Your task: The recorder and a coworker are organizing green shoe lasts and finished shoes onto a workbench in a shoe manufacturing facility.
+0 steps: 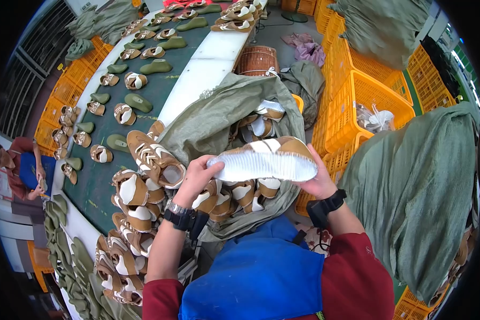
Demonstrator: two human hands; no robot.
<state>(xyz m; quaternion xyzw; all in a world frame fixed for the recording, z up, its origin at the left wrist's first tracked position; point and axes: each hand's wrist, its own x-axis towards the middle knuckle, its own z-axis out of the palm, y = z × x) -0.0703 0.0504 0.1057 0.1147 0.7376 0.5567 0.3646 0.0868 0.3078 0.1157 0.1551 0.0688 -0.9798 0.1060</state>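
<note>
Between my two hands a brown and white shoe upper (266,164) is held sideways, its whitish, ridged underside turned toward me. My left hand (200,178) is closed round one end, with the thumb on the underside. At the other end my right hand (319,178) grips it, fingers partly hidden behind. Just beneath, several similar uppers lie in an opened grey-green sack (210,120). Left of my left hand, another laced brown upper (153,159) rests on top of a pile of uppers (130,189) at the table's edge.
A green conveyor belt (168,80) carries rows of uppers and green shoe lasts (156,66). More lasts (85,266) are heaped at lower left. Orange crates (376,101) and a large covered sack (410,197) stand on the right. A co-worker (24,165) is at far left.
</note>
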